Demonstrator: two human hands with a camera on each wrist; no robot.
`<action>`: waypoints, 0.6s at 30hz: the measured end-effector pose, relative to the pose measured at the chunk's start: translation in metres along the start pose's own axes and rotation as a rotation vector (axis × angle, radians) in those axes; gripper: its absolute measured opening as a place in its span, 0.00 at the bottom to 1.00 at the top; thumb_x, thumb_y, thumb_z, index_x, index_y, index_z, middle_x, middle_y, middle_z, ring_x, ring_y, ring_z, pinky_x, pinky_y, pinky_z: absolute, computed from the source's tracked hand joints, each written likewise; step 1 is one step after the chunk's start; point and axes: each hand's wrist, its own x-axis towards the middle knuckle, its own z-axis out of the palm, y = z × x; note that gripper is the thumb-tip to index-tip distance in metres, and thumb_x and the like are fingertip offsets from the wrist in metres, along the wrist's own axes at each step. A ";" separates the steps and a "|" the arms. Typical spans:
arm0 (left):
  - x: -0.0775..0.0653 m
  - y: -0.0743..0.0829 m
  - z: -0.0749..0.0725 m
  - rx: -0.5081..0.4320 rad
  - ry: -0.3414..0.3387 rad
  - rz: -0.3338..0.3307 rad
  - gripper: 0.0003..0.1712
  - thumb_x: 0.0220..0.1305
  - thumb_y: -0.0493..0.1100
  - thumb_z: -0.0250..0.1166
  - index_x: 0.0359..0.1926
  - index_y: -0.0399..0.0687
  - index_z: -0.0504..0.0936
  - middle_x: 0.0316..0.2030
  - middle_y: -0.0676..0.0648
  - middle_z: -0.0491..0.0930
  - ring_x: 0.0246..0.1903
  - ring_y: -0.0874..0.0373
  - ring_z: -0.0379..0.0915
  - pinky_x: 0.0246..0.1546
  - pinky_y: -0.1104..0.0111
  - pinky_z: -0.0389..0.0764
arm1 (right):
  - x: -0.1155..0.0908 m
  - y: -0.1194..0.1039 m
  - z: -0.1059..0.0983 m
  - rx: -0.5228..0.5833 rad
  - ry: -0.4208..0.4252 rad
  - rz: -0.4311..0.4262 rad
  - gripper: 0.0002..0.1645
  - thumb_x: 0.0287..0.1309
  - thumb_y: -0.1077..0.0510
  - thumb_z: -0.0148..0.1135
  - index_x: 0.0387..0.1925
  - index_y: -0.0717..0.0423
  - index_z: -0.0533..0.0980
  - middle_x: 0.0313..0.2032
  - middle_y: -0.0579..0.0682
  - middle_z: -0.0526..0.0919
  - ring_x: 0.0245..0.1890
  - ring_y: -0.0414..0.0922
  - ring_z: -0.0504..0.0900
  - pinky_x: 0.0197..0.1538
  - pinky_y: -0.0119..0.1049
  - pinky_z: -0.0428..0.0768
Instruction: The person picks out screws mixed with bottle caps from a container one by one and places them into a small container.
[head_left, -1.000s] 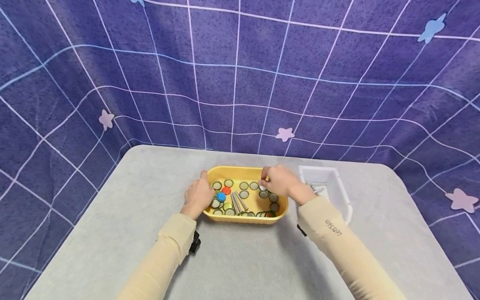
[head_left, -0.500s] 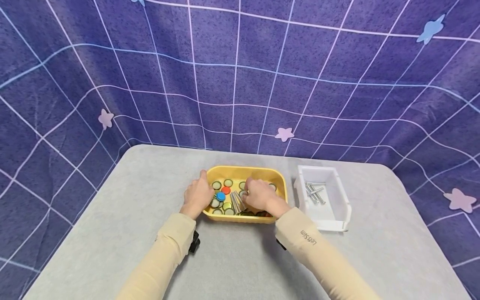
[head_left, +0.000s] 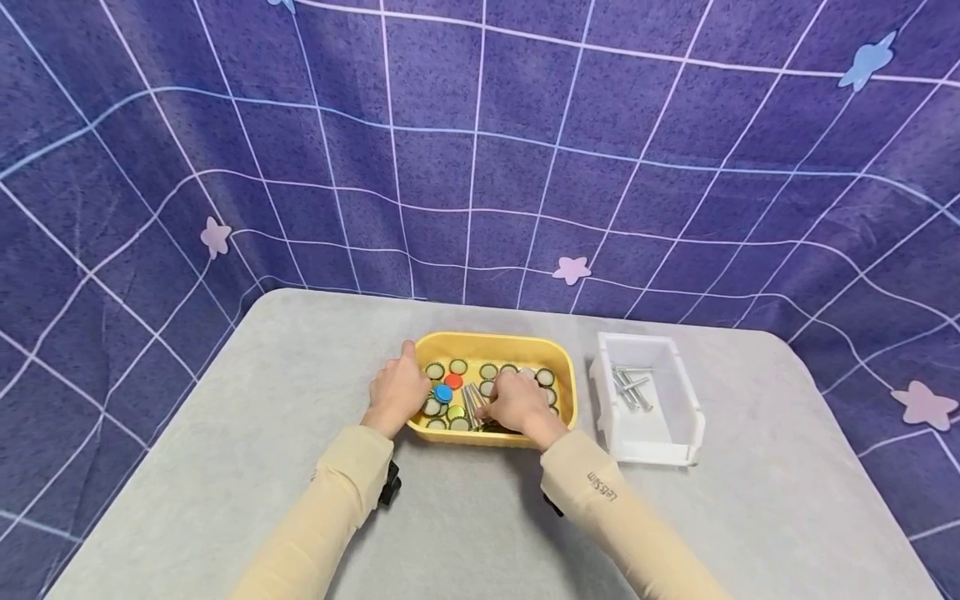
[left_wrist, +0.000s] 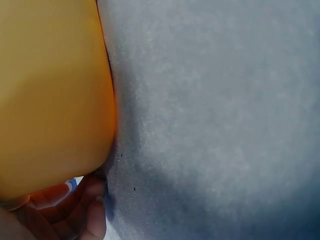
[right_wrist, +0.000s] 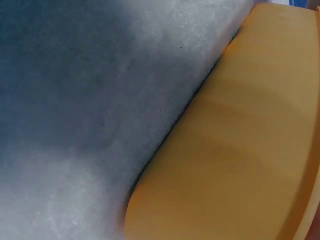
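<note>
A yellow tray (head_left: 525, 342) holds bottle caps, most lying with their pale insides up, plus a red one (head_left: 453, 381) and a blue one (head_left: 443, 393). Several long silver screws or nails (head_left: 472, 402) lie together near its middle. My left hand (head_left: 397, 390) grips the tray's left end; in the left wrist view its fingers (left_wrist: 75, 212) curl around the outer wall. My right hand (head_left: 519, 404) reaches down into the tray, fingertips right beside the silver pieces. Its fingertips are mostly hidden, and I cannot tell whether it pinches one.
To the right of the tray stands a white open bin (head_left: 657, 452) with several similar silver pieces (head_left: 632, 390) in it. Both containers rest on a grey tabletop (head_left: 480, 525). A purple curtain (head_left: 420, 192) with stars hangs behind the table.
My right hand has moved left from the tray's right back part to the silver pieces near the middle, then slightly toward the front. The left hand has stayed on the tray's end.
</note>
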 end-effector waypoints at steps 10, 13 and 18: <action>-0.001 0.002 0.000 -0.005 0.000 0.001 0.25 0.63 0.42 0.57 0.59 0.43 0.64 0.38 0.34 0.81 0.36 0.39 0.81 0.31 0.50 0.78 | -0.001 -0.002 0.003 0.038 -0.017 0.002 0.27 0.51 0.56 0.69 0.04 0.46 0.66 0.09 0.40 0.60 0.17 0.41 0.62 0.22 0.36 0.61; -0.001 0.002 0.000 -0.009 0.000 -0.001 0.25 0.63 0.42 0.57 0.60 0.43 0.64 0.38 0.34 0.82 0.36 0.39 0.81 0.32 0.50 0.78 | -0.001 -0.002 0.004 0.026 -0.042 0.013 0.27 0.52 0.55 0.68 0.05 0.45 0.65 0.11 0.41 0.61 0.19 0.42 0.63 0.25 0.37 0.62; 0.000 0.002 0.001 -0.011 0.001 0.002 0.26 0.63 0.42 0.57 0.60 0.42 0.64 0.38 0.34 0.82 0.36 0.39 0.81 0.32 0.50 0.78 | 0.001 0.001 0.005 0.020 -0.062 0.010 0.22 0.52 0.53 0.69 0.11 0.46 0.68 0.17 0.43 0.67 0.23 0.44 0.68 0.27 0.38 0.64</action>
